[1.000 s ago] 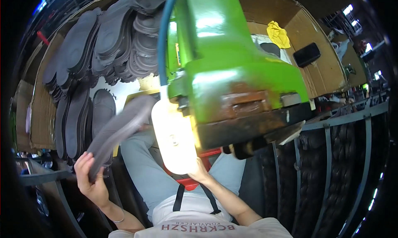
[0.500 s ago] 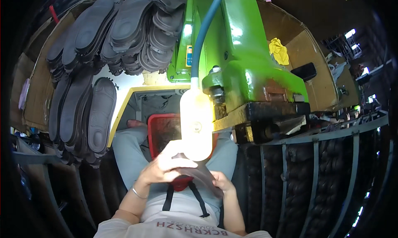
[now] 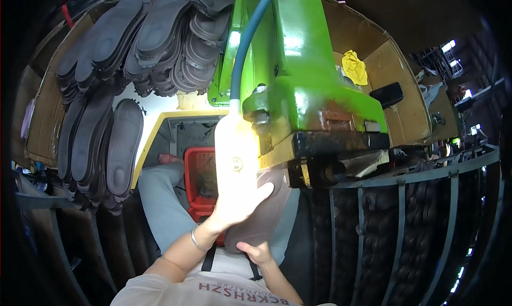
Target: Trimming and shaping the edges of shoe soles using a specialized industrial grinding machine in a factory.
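L hand [image 3: 240, 203] near ctr of frame, thumb out to R; L forearm [image 3: 184, 251] slants up from lower L. R hand [image 3: 258, 252] at lower ctr, thumb pointing L.

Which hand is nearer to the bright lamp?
Left. The left hand is by the lower end of the lamp; the right hand is farther down, holding the grey sole.

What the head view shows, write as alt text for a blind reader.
The right hand grips the near end of a dark shoe sole, with the left hand on it too, partly washed out by a glowing lamp; a green machine stands beyond. Stacks of similar soles lie to the left, and a red basket shows between the person's legs.
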Demonstrator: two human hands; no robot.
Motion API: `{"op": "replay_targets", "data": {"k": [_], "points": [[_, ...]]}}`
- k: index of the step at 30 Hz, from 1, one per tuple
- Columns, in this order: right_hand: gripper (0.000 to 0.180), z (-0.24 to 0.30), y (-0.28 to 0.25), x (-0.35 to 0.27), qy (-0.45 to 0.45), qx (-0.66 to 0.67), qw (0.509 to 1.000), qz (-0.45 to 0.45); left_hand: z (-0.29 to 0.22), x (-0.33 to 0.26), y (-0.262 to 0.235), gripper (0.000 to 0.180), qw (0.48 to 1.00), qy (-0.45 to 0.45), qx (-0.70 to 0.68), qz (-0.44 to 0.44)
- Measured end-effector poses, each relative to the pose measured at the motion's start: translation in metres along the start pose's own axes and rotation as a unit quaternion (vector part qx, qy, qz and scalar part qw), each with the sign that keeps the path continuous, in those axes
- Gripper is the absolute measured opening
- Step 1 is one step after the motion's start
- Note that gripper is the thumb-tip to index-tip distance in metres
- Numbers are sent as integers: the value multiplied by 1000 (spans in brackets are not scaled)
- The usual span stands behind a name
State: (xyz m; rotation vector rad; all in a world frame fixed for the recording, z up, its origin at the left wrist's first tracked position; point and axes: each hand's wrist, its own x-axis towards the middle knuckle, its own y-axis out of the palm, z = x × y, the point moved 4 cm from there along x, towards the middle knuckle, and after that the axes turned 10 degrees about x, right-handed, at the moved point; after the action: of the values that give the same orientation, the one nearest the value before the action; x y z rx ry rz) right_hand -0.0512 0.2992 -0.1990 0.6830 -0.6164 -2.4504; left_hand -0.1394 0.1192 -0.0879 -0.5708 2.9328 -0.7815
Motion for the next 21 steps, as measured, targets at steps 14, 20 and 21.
{"op": "replay_targets", "data": {"k": [14, 20, 21], "points": [[40, 171, -60, 29, -263, 118, 923, -256, 7, -19, -12, 26, 939, 44, -341, 29], [45, 186, -92, 68, -277, 145, 934, -171, -10, -18, -53, 28, 963, 155, -202, -87], [45, 183, -92, 74, -269, 180, 937, -133, -10, -19, -58, 36, 944, 115, -296, -91]]}}
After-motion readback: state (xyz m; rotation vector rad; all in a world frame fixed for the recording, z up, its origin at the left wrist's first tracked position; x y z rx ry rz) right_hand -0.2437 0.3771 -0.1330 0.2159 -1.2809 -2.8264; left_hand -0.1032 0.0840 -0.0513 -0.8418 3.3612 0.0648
